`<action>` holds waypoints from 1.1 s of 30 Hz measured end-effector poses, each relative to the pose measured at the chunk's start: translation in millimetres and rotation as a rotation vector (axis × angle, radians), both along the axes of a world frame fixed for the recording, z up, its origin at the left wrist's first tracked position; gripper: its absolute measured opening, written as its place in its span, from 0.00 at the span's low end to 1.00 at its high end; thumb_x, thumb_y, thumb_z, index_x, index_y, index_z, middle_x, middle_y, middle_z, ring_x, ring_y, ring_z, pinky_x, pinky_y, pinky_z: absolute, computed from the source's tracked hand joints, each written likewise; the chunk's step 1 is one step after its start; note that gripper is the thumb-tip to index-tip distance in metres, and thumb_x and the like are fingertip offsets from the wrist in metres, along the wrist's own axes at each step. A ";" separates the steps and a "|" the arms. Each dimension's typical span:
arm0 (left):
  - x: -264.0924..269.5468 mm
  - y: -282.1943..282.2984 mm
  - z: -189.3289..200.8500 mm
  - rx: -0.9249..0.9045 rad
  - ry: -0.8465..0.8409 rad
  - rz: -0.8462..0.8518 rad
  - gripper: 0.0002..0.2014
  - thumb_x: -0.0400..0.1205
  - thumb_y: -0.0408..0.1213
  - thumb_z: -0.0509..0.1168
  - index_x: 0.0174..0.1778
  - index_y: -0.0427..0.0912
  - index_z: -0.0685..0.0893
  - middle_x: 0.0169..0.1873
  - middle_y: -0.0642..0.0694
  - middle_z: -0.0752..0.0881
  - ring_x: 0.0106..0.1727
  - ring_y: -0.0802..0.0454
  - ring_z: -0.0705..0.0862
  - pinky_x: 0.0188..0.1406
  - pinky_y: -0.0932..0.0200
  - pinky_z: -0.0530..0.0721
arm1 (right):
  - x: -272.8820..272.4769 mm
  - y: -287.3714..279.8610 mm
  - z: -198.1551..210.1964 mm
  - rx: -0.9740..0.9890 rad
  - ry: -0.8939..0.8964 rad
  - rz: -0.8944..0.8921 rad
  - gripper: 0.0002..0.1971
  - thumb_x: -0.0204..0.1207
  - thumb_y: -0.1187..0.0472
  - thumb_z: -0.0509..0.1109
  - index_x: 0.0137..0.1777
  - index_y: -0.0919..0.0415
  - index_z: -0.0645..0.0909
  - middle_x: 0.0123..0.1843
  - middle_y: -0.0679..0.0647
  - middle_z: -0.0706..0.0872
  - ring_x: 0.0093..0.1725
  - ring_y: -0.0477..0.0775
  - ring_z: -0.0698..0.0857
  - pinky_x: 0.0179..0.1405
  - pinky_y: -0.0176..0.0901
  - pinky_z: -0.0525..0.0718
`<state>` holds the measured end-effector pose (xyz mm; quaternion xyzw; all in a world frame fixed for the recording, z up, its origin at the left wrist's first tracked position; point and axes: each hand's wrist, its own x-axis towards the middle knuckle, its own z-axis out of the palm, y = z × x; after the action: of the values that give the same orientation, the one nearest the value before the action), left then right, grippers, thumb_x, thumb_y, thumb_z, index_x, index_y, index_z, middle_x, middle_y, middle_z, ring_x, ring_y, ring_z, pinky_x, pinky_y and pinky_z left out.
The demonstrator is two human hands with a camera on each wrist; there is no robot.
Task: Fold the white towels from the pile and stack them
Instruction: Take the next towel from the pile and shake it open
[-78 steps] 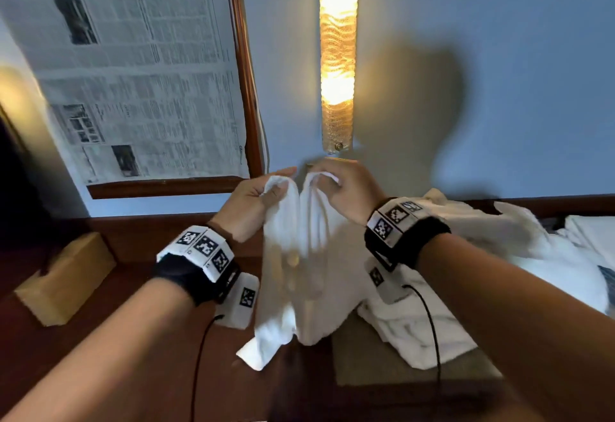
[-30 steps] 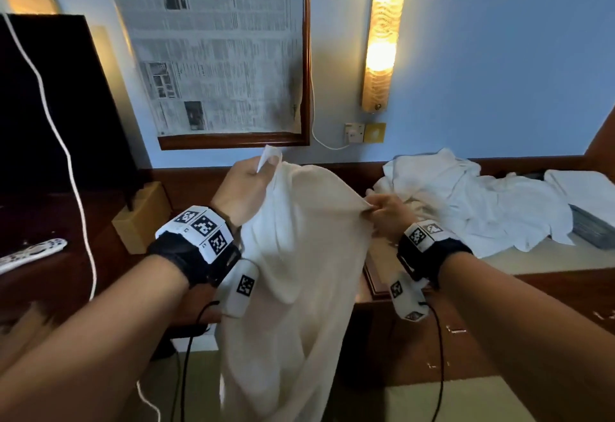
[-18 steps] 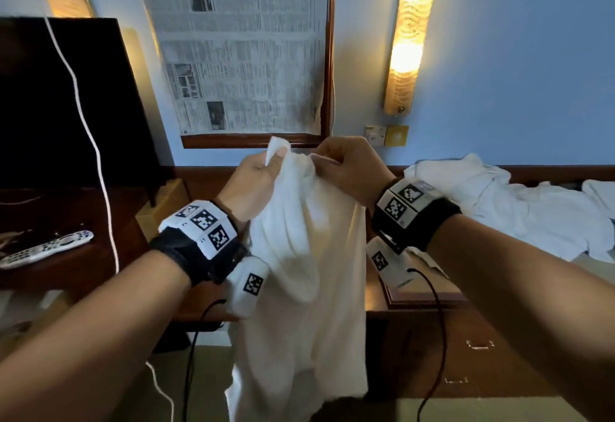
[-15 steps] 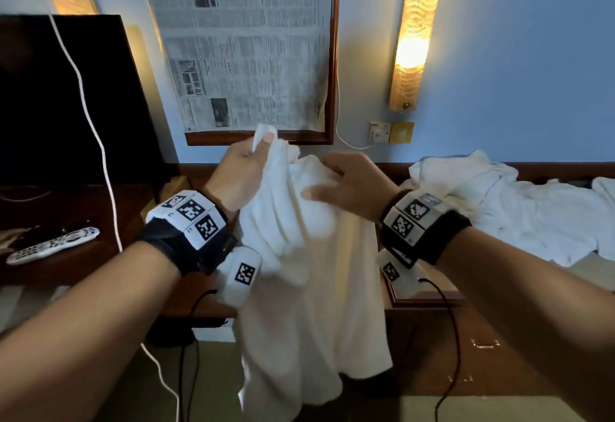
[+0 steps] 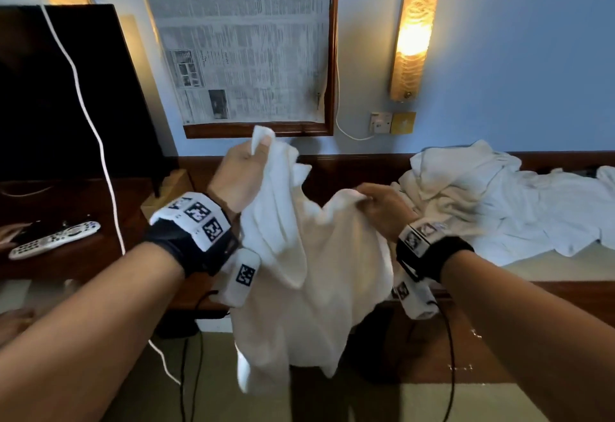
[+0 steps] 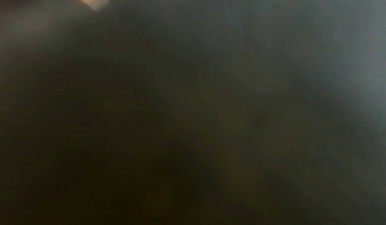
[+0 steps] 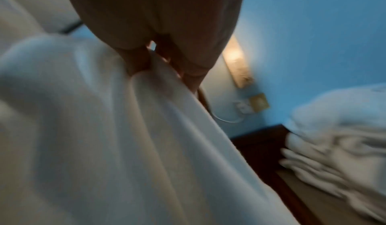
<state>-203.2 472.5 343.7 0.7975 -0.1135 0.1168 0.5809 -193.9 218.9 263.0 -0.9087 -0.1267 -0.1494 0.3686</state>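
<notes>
Early in the task: one white towel (image 5: 309, 275) held up mid-air, not yet folded, unfolded pile (image 5: 492, 202) on the worktop (image 5: 565, 271) at right, no stack seen. Left hand (image 5: 243, 172) pinches a top corner, held higher; right hand (image 5: 382, 207) pinches the top edge lower; towel hangs between and below both grips.

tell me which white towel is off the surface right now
The towel that both hands pinch by its top edge, left hand higher than right hand; it hangs free, while the pile lies crumpled on the counter.
</notes>
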 end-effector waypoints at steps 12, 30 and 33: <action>2.6 -34.9 -16.1 0.159 -0.112 -0.119 0.20 0.91 0.48 0.55 0.33 0.45 0.70 0.30 0.47 0.70 0.31 0.56 0.68 0.34 0.57 0.64 | -9.7 22.3 67.4 -0.107 0.046 0.186 0.14 0.77 0.53 0.75 0.30 0.54 0.81 0.30 0.48 0.81 0.29 0.43 0.77 0.33 0.35 0.76; 6.7 -12.5 42.4 0.154 0.029 -0.442 0.12 0.83 0.31 0.62 0.35 0.42 0.87 0.39 0.50 0.91 0.38 0.60 0.85 0.36 0.68 0.78 | -0.7 -55.6 48.2 0.136 0.015 -0.122 0.12 0.81 0.63 0.71 0.38 0.49 0.87 0.35 0.53 0.88 0.32 0.43 0.83 0.41 0.52 0.87; 9.6 2.0 64.1 0.277 -0.034 -0.486 0.10 0.80 0.44 0.66 0.46 0.49 0.93 0.53 0.38 0.91 0.48 0.43 0.84 0.53 0.54 0.77 | 1.3 -28.2 104.3 0.187 -0.147 -0.015 0.08 0.81 0.68 0.68 0.47 0.57 0.88 0.40 0.53 0.88 0.40 0.45 0.85 0.47 0.47 0.88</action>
<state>-193.6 474.5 407.7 0.8166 -0.3261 -0.0290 0.4753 -192.6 190.7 367.3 -0.8580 -0.1319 -0.2295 0.4402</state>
